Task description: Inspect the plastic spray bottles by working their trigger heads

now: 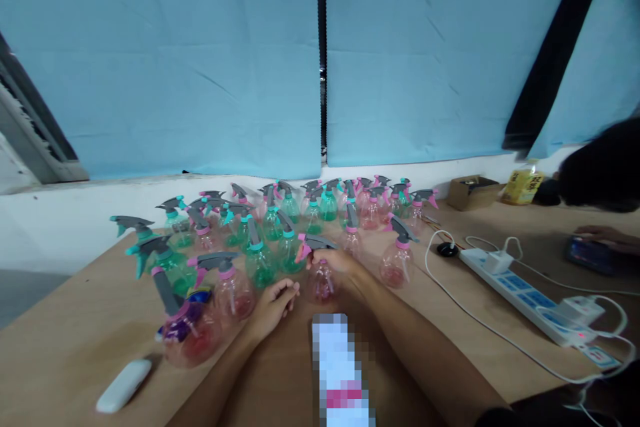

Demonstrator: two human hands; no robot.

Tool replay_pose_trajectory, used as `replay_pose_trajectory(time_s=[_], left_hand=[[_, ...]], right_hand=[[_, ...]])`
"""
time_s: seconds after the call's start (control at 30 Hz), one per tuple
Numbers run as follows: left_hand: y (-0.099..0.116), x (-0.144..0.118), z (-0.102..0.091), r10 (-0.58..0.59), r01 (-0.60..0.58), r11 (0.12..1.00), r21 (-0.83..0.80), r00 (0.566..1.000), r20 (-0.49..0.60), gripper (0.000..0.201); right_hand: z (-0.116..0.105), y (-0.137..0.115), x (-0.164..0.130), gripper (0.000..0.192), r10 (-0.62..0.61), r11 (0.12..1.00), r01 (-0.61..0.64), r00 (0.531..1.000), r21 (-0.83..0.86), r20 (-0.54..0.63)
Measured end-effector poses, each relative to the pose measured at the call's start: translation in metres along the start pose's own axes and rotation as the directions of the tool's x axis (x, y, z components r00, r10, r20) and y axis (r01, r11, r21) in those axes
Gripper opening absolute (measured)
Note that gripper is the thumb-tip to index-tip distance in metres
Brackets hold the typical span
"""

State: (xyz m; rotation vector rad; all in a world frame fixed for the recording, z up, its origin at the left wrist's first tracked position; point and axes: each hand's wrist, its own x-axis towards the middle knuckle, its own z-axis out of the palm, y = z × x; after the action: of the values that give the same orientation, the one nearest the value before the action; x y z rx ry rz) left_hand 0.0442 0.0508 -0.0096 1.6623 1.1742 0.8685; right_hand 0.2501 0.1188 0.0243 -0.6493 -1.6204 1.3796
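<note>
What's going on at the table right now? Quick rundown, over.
Right hand gripping neck of pink spray bottle. Left hand loose beside it, holding nothing. Crowd of spray bottles close behind.

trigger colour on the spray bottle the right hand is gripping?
Pink trigger under a grey head, on the pink-tinted spray bottle; right hand grips its neck. Head view.

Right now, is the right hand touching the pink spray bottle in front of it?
Touching. The head view shows the right hand wrapped over the neck of the pink spray bottle, just under its grey trigger head, with no gap.
</note>
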Motion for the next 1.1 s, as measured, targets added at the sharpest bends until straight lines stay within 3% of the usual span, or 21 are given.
replay_pose_trajectory(time_s=[0.23,0.5,0.6,0.8,0.9,1.0,1.1], left_hand=[[-0.001,0.001,-0.001,0.007,-0.007,1.000,-0.001,1.000,0.017,0.042],[0.001,0.000,0.000,0.004,-0.004,1.000,0.015,1.000,0.017,0.042],[0.001,0.000,-0.001,0.009,-0.010,1.000,0.013,1.000,0.026,0.042],[-0.004,0.002,-0.002,0.025,-0.025,1.000,0.016,0.999,0.037,0.042],[-0.004,0.002,-0.002,0.011,-0.012,1.000,0.018,0.999,0.040,0.043],[-0.001,0.002,-0.002,0.009,-0.010,1.000,0.026,0.999,0.033,0.043],[0.002,0.001,-0.002,0.011,-0.012,0.999,0.032,0.999,0.032,0.043]], right_hand=[[0.000,0.001,0.001,0.016,-0.065,0.998,0.065,0.997,0.003,0.030],[-0.003,-0.001,-0.001,0.012,-0.001,1.000,0.002,0.999,-0.021,0.052],[0.001,-0.005,-0.003,0.014,0.006,1.000,-0.007,1.000,0.009,0.026],[0.008,-0.010,-0.007,0.024,-0.119,0.992,0.115,0.989,-0.048,-0.085],[0.009,-0.001,-0.008,0.027,-0.191,0.976,0.156,0.949,-0.152,-0.253],[0.010,0.009,-0.012,0.033,-0.295,0.931,0.145,0.839,-0.334,-0.457],[0.010,0.016,-0.020,0.048,-0.448,0.844,0.167,0.742,-0.509,-0.499]])
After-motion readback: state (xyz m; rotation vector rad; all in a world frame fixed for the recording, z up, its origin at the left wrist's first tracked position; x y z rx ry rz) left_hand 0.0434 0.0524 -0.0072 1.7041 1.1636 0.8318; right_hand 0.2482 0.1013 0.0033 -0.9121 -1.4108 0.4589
